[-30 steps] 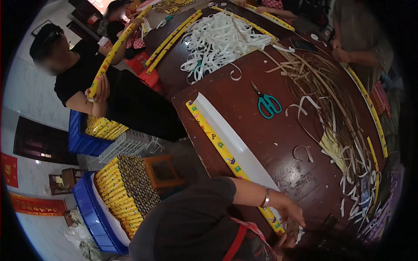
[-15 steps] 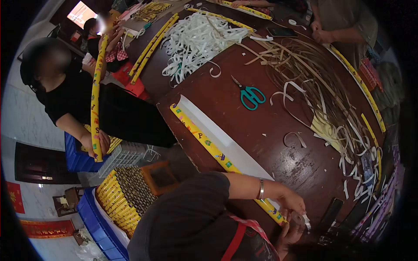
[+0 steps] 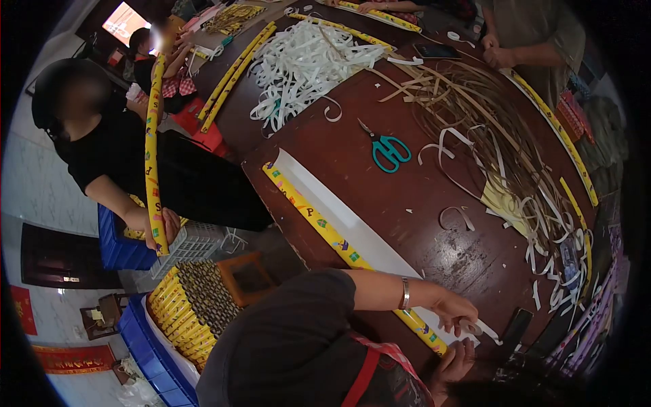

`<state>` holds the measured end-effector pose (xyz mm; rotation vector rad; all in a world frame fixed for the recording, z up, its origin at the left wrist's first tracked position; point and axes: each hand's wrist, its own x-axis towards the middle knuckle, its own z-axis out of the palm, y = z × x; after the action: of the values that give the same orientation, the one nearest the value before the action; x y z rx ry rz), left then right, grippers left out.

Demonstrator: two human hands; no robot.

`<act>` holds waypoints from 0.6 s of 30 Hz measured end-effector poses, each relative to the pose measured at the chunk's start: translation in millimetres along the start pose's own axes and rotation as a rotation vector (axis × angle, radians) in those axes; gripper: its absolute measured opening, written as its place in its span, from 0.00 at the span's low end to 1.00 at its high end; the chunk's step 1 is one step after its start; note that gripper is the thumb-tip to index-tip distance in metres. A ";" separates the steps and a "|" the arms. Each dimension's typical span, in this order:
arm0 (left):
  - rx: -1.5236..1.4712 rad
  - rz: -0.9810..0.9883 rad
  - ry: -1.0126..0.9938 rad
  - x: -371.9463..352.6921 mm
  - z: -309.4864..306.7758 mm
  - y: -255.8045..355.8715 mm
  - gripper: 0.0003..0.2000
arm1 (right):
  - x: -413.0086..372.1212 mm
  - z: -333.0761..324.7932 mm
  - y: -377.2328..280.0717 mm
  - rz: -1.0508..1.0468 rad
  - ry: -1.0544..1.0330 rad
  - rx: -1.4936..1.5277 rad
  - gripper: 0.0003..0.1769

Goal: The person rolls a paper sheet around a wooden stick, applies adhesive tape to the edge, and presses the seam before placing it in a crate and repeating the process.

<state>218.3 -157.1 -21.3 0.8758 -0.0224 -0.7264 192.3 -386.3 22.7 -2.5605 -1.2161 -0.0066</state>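
A long sheet [image 3: 352,227], white with a yellow patterned roll [image 3: 327,232] along one edge, lies diagonally on the dark red table. My left hand [image 3: 453,311], with a metal bracelet on the wrist, is closed over the sheet's near end. A narrow white strip [image 3: 489,332] sticks out from its fingers, beside a small round thing, perhaps a tape roll. Just below, my right hand [image 3: 456,364] has its fingers slightly apart at the sheet's end corner, holding nothing visible.
Teal-handled scissors [image 3: 390,152] lie beyond the sheet. Piles of white strips [image 3: 305,64] and brown strips [image 3: 468,115] cover parts of the table. A person [image 3: 88,136] at the left holds a yellow tube [image 3: 152,146]. Blue crate [image 3: 146,353] with yellow rolls stands lower left.
My left hand has shifted slightly, with the white strip now stretching further right. My right hand has come off the yellow roll's end, its fingers more spread.
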 end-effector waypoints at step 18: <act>0.193 -0.120 0.090 -24.2 8.0 27.8 0.18 | 9.0 -8.4 -9.0 0.129 0.124 0.078 0.11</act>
<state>213.3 -136.7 10.1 1.1005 0.0409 -0.8051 192.3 -376.4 34.4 -2.5244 -0.9858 -0.0864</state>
